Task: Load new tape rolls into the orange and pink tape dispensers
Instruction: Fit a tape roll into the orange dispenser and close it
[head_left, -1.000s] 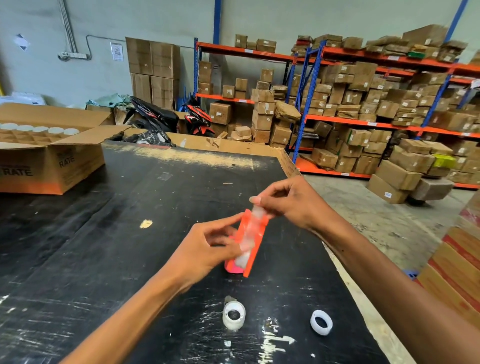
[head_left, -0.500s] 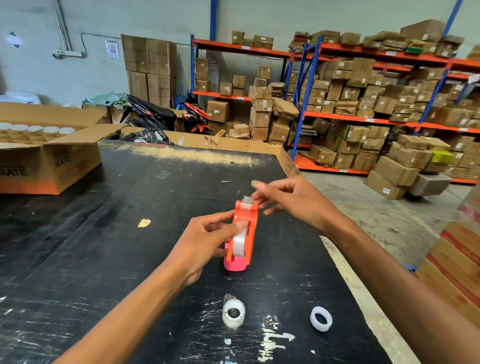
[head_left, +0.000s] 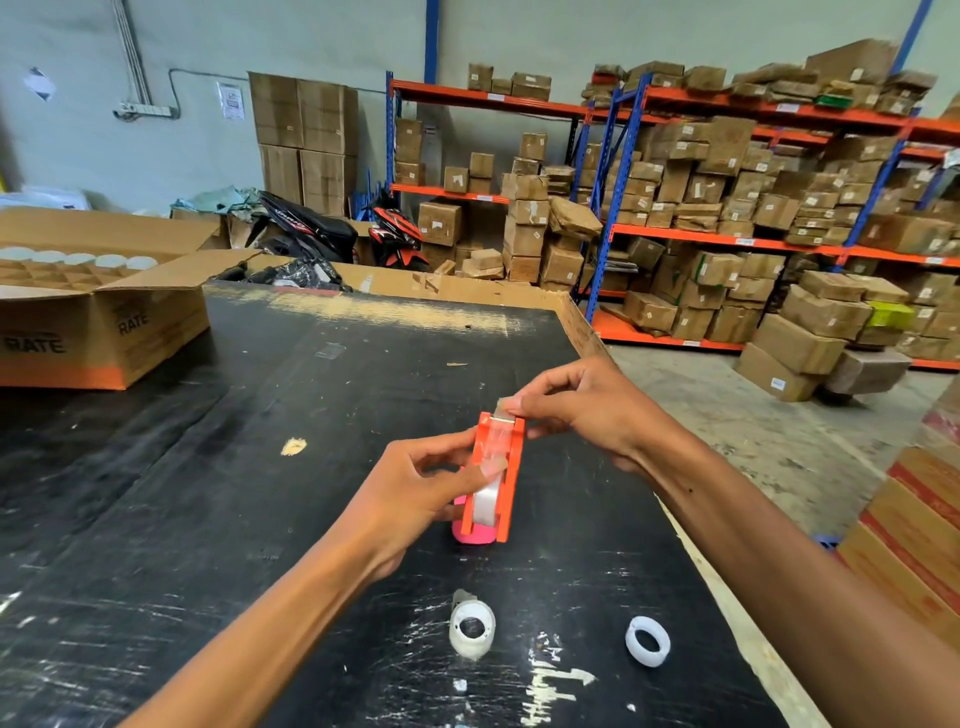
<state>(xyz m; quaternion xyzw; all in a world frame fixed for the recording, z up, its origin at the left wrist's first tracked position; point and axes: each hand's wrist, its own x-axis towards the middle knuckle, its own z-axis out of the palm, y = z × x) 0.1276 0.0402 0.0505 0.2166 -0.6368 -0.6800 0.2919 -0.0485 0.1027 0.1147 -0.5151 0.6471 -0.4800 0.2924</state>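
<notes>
My left hand (head_left: 410, 493) grips the orange tape dispenser (head_left: 511, 478) by its left side and holds it above the black table (head_left: 218, 467). A clear tape roll (head_left: 487, 506) sits inside the dispenser. My right hand (head_left: 587, 410) pinches the tape end at the dispenser's top, by the cutter. The pink tape dispenser (head_left: 472, 535) lies on the table right behind and below the orange one, mostly hidden. Two loose white tape rolls rest nearer to me: one roll (head_left: 471, 629) in the middle and a thinner ring (head_left: 647, 640) to its right.
An open cardboard box (head_left: 104, 322) with white-capped items stands at the table's far left. The table's right edge drops to a concrete floor (head_left: 779, 431). Stacked red-and-brown cartons (head_left: 914, 535) stand at the right. Shelves of boxes and parked scooters fill the background.
The dispenser has been raised more upright and a little to the right. My right hand first drew the tape strip away, then came down onto the dispenser's top end.
</notes>
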